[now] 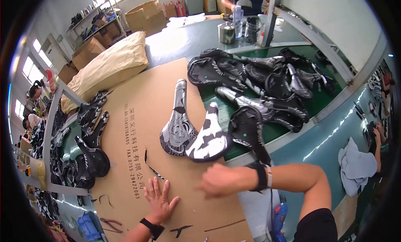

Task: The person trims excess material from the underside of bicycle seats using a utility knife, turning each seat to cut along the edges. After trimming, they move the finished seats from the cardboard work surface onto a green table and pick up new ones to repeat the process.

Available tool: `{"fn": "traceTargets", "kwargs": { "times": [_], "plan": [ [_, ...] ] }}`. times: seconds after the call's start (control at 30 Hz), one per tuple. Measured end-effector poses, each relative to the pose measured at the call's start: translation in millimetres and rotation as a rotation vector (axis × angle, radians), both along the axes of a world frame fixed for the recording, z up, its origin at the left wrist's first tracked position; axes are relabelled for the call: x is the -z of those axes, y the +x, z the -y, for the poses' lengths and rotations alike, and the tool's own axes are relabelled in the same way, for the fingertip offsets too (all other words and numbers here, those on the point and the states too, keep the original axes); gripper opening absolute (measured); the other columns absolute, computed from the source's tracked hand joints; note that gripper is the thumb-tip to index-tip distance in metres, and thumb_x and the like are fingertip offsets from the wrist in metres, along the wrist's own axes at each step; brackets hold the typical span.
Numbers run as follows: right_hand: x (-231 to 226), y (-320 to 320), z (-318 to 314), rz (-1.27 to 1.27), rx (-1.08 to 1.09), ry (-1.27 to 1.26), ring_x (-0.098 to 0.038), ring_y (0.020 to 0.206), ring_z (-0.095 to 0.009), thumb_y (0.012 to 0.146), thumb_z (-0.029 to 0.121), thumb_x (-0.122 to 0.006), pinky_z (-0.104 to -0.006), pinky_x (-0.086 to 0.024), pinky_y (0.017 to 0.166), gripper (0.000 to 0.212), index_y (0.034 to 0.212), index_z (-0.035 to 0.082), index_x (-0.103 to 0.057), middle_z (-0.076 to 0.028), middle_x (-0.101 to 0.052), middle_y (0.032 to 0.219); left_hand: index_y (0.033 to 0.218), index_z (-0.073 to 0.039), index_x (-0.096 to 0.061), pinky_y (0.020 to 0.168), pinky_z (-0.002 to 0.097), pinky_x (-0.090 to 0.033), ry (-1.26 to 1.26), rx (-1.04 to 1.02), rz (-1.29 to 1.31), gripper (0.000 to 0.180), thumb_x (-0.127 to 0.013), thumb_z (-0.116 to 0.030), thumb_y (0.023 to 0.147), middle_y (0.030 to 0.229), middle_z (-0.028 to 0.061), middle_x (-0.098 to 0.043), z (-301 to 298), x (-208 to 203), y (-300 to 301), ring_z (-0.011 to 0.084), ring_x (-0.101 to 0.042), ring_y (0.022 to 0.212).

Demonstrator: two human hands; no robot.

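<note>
Head view: your left hand (160, 203) lies palm down on the cardboard sheet (156, 95), fingers spread, their tips just beside a thin black strip (153, 170). Your right hand (220, 181) is blurred near the sheet's right edge; you cannot tell whether its fingers pinch anything. Beyond it, a silver-and-black saddle (178, 131) and a black-and-white saddle (211, 135) lie side by side on the cardboard, their wide ends toward you. More dark saddles (269, 77) are heaped to the right, and pliers (111, 225) lie at lower left.
</note>
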State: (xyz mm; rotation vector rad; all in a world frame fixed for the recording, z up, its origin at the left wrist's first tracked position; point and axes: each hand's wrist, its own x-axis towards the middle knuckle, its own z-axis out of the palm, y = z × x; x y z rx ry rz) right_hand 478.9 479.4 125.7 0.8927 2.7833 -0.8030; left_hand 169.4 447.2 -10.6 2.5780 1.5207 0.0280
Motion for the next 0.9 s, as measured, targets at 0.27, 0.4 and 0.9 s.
{"fn": "traceTargets", "kwargs": {
  "times": [0.27, 0.4, 0.9],
  "plan": [
    [-172.7, 157.7, 8.8, 0.317, 0.552, 0.009, -0.068, 0.082, -0.028, 0.079, 0.047, -0.071, -0.0394, -0.053, 0.072, 0.046, 0.114, 0.017, -0.065, -0.008, -0.071, 0.089, 0.144, -0.010, -0.040, 0.098, 0.0371, -0.048, -1.458, 0.745, 0.074, 0.064, -0.061, -0.041, 0.092, 0.140, 0.0111, -0.049, -40.4, -277.1, 130.3, 0.0229, -0.053, 0.122],
    [-141.6, 278.8, -38.0, 0.178, 1.155, 0.146, -0.068, 0.079, -0.025, 0.079, 0.038, -0.071, -0.0358, -0.055, 0.060, 0.048, 0.118, 0.012, -0.062, -0.012, -0.070, 0.095, 0.133, 0.001, -0.044, 0.085, 0.0407, -0.055, -1.194, 0.418, 0.671, 0.059, -0.051, -0.045, 0.096, 0.124, 0.0207, -0.055, -139.6, -334.5, 206.3, 0.0275, -0.061, 0.110],
    [163.3, 471.4, -24.7, -1.675, 2.019, 0.020, -0.068, 0.087, -0.027, 0.079, 0.018, -0.077, -0.0388, -0.055, 0.080, 0.037, 0.103, -0.006, -0.064, -0.016, -0.069, 0.100, 0.124, 0.010, -0.050, 0.093, 0.0373, -0.045, -0.531, -1.012, 1.542, 0.076, -0.085, -0.029, 0.069, 0.126, 0.0185, -0.057, -297.2, 12.3, 384.4, 0.0274, -0.058, 0.111]
  ]
}}
